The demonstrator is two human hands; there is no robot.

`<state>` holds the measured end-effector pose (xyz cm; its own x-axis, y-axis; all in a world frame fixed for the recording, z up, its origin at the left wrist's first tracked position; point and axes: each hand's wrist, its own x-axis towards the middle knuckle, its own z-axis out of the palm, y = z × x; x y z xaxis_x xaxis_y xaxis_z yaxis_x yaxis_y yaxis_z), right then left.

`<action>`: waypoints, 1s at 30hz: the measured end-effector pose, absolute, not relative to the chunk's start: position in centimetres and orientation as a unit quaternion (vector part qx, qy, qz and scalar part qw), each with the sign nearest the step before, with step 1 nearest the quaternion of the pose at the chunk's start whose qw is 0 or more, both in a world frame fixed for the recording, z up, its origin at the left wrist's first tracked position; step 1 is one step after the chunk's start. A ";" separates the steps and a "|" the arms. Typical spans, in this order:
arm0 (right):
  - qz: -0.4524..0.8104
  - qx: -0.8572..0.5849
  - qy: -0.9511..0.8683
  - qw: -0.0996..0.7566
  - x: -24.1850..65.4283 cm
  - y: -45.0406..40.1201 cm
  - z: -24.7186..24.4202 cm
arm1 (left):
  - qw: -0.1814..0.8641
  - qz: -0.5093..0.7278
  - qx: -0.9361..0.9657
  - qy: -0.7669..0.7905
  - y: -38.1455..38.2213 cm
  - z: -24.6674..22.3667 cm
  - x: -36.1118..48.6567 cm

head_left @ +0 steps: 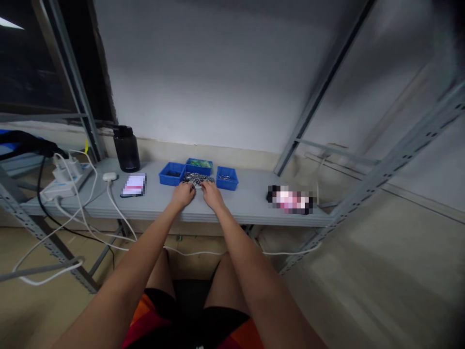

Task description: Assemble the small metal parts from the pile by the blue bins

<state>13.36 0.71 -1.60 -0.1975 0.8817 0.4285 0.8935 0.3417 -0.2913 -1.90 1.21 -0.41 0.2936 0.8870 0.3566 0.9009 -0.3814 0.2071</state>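
Observation:
My left hand [184, 193] and my right hand [211, 192] are close together at the near side of a pile of small shiny metal pieces [199, 178] on the grey shelf. The fingers of both hands are curled in; what they hold, if anything, is too small to make out. Left of the pile stands a blue bin [167, 180] with dark small parts. Behind the pile, another blue bin [199, 169] has green contents. To the right, a third blue bin [227, 184] contains a few slim metal pieces.
A dark bottle [127, 150] and a phone [133, 185] are on the left, beside a white charger [109, 177] and a power strip [67, 182] with trailing cables. At the right lies a blurred-out object [289, 199]. Metal uprights [316, 106] frame the shelf [250, 203].

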 end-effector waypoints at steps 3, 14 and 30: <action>0.000 -0.566 -0.778 0.274 13.4 0.8 -1.7 | -0.002 -0.222 -0.806 -0.548 1.4 -0.4 -2.1; -0.005 -0.615 -0.747 0.253 13.3 0.7 -1.6 | -0.059 -0.293 -0.803 -0.515 1.8 -0.6 -2.1; 0.029 -0.551 -0.792 0.259 13.2 0.5 -1.2 | -0.117 -0.337 -0.816 -0.454 2.2 -0.8 -2.4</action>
<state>13.21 0.51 -1.20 -0.2576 0.8889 0.3789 0.8587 0.3904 -0.3321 -2.37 2.18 -0.75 0.3601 0.8204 0.4442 0.6629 -0.5600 0.4970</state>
